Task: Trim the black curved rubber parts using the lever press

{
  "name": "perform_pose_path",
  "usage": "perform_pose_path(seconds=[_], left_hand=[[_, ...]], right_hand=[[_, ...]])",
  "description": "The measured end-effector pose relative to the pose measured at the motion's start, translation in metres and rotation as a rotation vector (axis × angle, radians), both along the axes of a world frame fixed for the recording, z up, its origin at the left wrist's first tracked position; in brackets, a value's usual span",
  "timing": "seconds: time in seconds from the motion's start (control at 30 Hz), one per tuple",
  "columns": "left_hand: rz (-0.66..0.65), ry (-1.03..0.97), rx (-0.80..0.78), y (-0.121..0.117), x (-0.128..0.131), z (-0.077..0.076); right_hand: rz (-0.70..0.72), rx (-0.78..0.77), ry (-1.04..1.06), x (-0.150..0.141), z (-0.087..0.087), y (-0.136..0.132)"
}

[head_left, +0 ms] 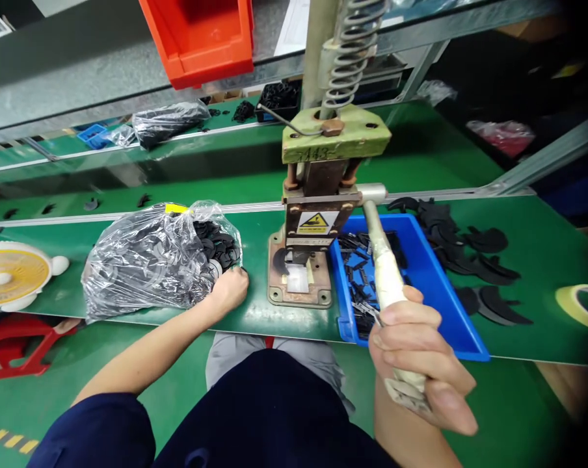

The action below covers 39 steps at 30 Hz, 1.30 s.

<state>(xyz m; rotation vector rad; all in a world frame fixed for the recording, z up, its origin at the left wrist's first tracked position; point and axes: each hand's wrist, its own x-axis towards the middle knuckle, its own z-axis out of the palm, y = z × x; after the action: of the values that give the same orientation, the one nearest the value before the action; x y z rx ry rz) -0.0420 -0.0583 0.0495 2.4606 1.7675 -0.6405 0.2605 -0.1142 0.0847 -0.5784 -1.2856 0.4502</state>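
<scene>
My right hand [418, 361] is wrapped round the taped lever handle [384, 266] of a hand press [318, 214] that stands on the green bench [542, 331]. A black curved part [280, 261] lies on the press base under the ram. At the mouth of a clear plastic bag [147, 260] full of black parts, my left hand [230, 287] is closed; what its fingers hold is hidden.
A blue tray [435, 286] with small black pieces sits right of the press. Several black crescent parts [469, 253] lie beyond it. A tape roll [581, 305] is at the right edge, a white fan [11, 276] at the left, an orange bin [201, 39] overhead.
</scene>
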Motion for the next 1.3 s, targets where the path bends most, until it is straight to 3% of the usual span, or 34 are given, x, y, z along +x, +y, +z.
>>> perform_pose_path(seconds=[0.1,0.27,0.4,0.47,0.53,0.67,0.77,0.9,1.3], left_hand=[[0.126,-0.017,0.064,0.007,-0.008,0.0],[0.352,-0.251,0.155,0.025,-0.032,0.009],[0.691,-0.896,0.073,0.038,-0.021,0.025],[0.842,-1.257,-0.058,0.044,-0.002,0.032],[0.918,-1.459,-0.187,0.051,0.021,0.036],[0.944,-1.496,-0.304,0.06,0.059,0.031],[0.954,-1.469,-0.352,0.06,0.073,0.021],[0.925,-1.485,-0.384,0.056,0.075,0.014],[0.959,-1.512,-0.284,0.058,0.079,0.015]], right_hand=[[0.023,0.125,-0.079,0.0,0.004,0.002],[0.073,0.129,-0.137,0.005,0.006,0.004],[0.1,0.152,-0.123,0.004,0.007,0.005],[0.095,0.174,-0.105,0.003,0.008,0.006],[0.091,0.178,-0.099,0.001,0.008,0.006],[0.075,0.151,-0.101,0.002,0.009,0.006],[0.072,0.156,-0.106,0.002,0.008,0.006],[0.05,0.174,-0.097,0.001,0.008,0.007],[0.112,0.204,-0.121,0.003,0.006,0.009]])
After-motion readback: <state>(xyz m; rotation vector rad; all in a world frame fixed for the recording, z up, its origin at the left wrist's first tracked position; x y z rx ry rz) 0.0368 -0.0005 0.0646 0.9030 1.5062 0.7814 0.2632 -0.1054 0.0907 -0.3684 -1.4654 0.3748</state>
